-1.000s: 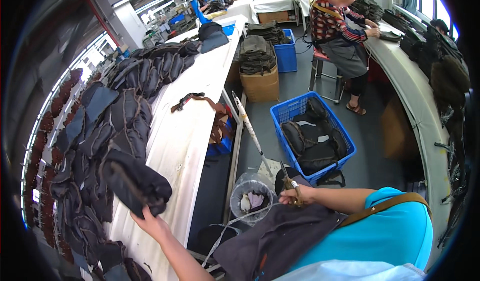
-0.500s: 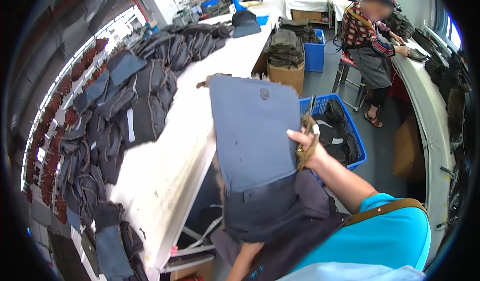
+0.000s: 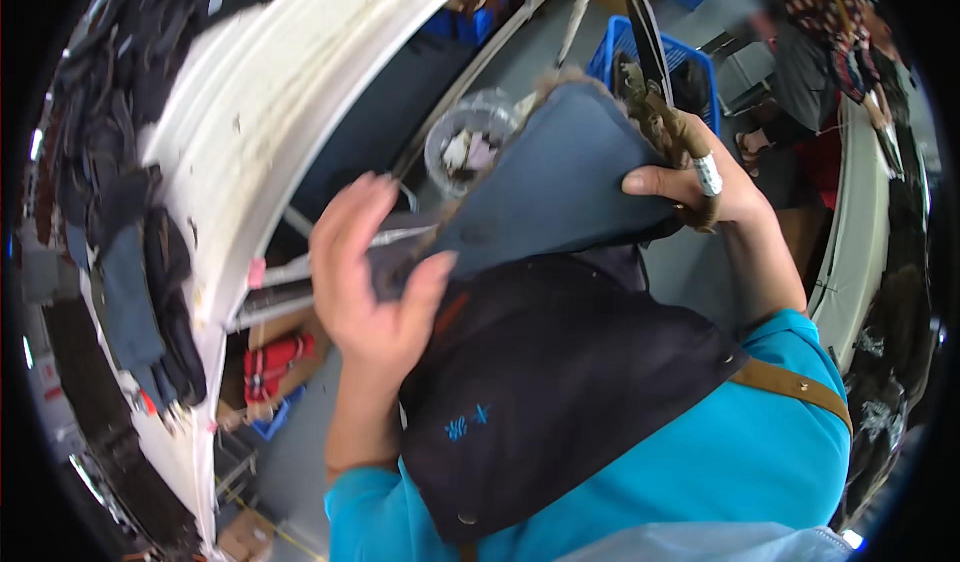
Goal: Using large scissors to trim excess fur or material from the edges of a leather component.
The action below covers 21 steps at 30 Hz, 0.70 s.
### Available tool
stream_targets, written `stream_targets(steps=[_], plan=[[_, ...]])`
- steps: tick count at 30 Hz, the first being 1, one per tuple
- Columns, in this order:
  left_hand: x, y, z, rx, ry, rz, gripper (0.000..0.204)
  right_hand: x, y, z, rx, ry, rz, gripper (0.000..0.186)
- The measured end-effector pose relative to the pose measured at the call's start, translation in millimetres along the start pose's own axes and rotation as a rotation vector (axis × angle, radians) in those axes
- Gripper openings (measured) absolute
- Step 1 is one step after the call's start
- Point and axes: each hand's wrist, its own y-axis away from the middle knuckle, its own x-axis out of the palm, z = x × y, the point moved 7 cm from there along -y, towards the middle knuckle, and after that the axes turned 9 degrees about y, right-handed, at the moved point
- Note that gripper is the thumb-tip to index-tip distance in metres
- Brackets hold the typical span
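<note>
Head view: mid-frame, blue-grey fabric [image 3: 560,177] could be nicked by scissors [image 3: 653,57] gripped alongside by the right hand [image 3: 722,177], left hand [image 3: 368,287] spread.

Dk fabric pcs [image 3: 125,262] piled on wht table [image 3: 250,62]

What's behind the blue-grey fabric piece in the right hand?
Past the left edge of the fabric piece shows a bin with pale scraps inside; beyond the piece's upper right, a blue basket. Whatever lies directly behind the piece, including the bin's lower right part, is covered.
</note>
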Motion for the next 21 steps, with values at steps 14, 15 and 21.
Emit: stream_targets(steps=[14, 15, 21], plan=[[95.5, 71.2, 25.1, -0.970, 1.215, 0.346, 0.019, 84.8, 32.9, 2.7, 0.207, -0.296, 0.363, 0.035], [95.4, 74.4, 25.0, -1.014, 1.234, 0.334, 0.020, 83.7, 31.3, 5.2, 0.214, -0.305, 0.297, 0.034], [83.4, 79.8, 22.8, -0.792, 0.986, 0.316, 0.017, 100.4, 24.1, 4.0, 0.236, -0.217, 0.377, 0.029]])
